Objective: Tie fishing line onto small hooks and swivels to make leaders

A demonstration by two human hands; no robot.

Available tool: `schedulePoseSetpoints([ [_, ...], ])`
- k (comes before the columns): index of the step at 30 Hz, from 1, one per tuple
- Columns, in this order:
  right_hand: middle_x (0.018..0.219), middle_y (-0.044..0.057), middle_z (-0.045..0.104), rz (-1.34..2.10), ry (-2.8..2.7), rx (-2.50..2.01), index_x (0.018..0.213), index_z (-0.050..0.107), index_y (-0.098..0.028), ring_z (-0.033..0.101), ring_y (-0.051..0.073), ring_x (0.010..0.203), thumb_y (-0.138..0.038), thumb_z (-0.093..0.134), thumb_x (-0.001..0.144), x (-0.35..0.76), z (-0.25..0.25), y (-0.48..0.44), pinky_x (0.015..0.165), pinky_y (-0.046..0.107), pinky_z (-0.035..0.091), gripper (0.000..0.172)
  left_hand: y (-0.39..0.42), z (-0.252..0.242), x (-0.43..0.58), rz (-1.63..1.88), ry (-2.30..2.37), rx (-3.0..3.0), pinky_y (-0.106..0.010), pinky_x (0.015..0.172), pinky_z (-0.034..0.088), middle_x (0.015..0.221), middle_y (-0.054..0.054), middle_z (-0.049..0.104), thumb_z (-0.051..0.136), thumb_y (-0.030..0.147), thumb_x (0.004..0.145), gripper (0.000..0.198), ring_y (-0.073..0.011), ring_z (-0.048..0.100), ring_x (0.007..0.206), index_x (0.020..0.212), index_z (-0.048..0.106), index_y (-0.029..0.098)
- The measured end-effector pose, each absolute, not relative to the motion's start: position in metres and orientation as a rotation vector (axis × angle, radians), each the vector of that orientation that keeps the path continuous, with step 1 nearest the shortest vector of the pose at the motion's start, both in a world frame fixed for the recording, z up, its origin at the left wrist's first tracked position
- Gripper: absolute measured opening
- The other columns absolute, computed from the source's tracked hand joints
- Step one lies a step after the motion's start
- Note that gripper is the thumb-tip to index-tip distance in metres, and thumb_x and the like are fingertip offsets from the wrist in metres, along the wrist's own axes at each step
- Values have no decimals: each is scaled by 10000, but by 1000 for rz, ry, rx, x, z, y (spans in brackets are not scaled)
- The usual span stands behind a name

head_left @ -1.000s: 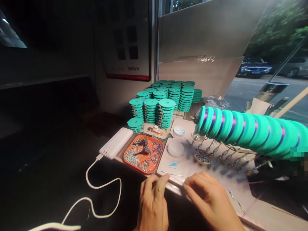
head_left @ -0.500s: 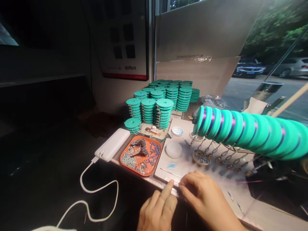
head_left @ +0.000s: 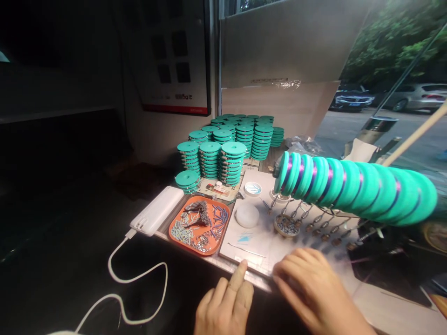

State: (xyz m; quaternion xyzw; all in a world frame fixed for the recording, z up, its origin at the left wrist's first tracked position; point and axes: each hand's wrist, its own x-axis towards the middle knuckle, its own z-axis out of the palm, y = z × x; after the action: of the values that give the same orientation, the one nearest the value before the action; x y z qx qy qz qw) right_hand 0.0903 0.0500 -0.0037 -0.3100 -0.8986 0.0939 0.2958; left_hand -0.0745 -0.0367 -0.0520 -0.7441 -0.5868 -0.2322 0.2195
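The left hand [head_left: 225, 304] comes up to the near edge of the pale board [head_left: 265, 239], index finger stretched towards twelve o'clock and the rest curled; the right hand [head_left: 310, 284] bends thumb towards fingers just beside that edge; whether either grip has anything in it I cannot tell. The thin metal tool [head_left: 246, 250] lies on the board, just past the left fingertip at twelve o'clock and at about ten from the right grip, apart from both; a narrow gap parts the two hands along the edge.

The surface [head_left: 223, 266] ends in a straight front strip, with dark space at nine o'clock of the left hand; pale board stretches from the tool to the round bowl [head_left: 287, 236] of grey beads at eleven from the right hand; beyond the bowl, metal swivels [head_left: 314, 227] hang below a row of ridged green spools [head_left: 335, 184], wound with purple thread, which limits the room at twelve.

Materials: a frosted round tub [head_left: 247, 216] and slim blue pieces [head_left: 243, 238] on the board; an orange plastic tray [head_left: 185, 246] of small metal and coloured parts at eleven from the left hand; stacked green discs [head_left: 232, 163] behind.
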Motion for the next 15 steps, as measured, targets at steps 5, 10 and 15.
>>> schedulePoseSetpoints([
  [5,576,-12,502,49,-2420,-804,633,491,-197,416,150,588,-174,403,873,120,1,47,618,290,264,256,-36,-53,-70,-578,-1684,-2092,-282,557,500,1192,-50,624,346,-29,688,617,-212,620,813,1239,489,208],
  [10,570,0,482,-13,-2475,-842,604,465,-186,393,144,557,-164,311,914,129,-3,47,544,267,241,346,-32,-55,-68,-549,-1736,-2093,-274,587,516,1234,-43,587,368,-42,678,701,-204,596,848,1315,408,248],
  [15,588,7,464,-1,-2510,-857,606,454,-180,403,133,554,-170,265,934,133,-4,47,510,246,265,379,-29,-56,-68,-565,-1748,-2091,-279,627,518,1220,-34,594,352,-61,692,691,-202,595,879,1296,433,265],
])
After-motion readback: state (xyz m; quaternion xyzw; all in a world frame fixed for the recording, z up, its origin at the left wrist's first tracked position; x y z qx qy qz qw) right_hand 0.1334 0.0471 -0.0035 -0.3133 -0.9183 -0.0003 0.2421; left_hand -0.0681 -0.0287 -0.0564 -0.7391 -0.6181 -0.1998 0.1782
